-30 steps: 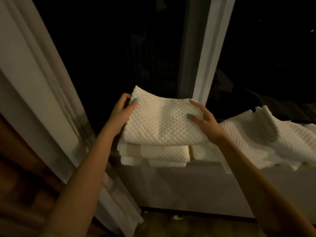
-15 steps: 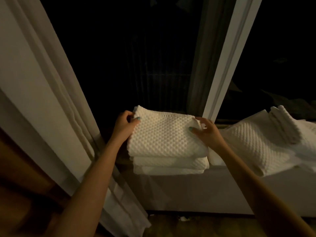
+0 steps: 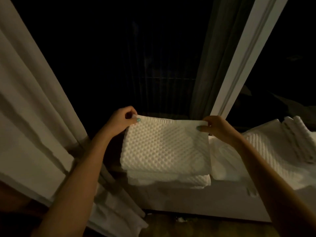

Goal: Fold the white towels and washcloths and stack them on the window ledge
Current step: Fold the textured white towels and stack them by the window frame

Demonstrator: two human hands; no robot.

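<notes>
- Grip is shifting: my left hand (image 3: 122, 118) and right hand (image 3: 217, 127) are now pinching far corners of the top towel (image 3: 165, 147), not its sides.
- It is lying centre-frame on the stack (image 3: 171, 180) on the window ledge (image 3: 205, 199); I am squaring it.

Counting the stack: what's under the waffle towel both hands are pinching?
Under the waffle towel, only the front edges of folded towels show, on the window ledge. It covers the rest; layer count unclear.

Bare forearms (image 3: 80, 170), teal nails (image 3: 138, 119) on hands (image 3: 121, 117)
</notes>
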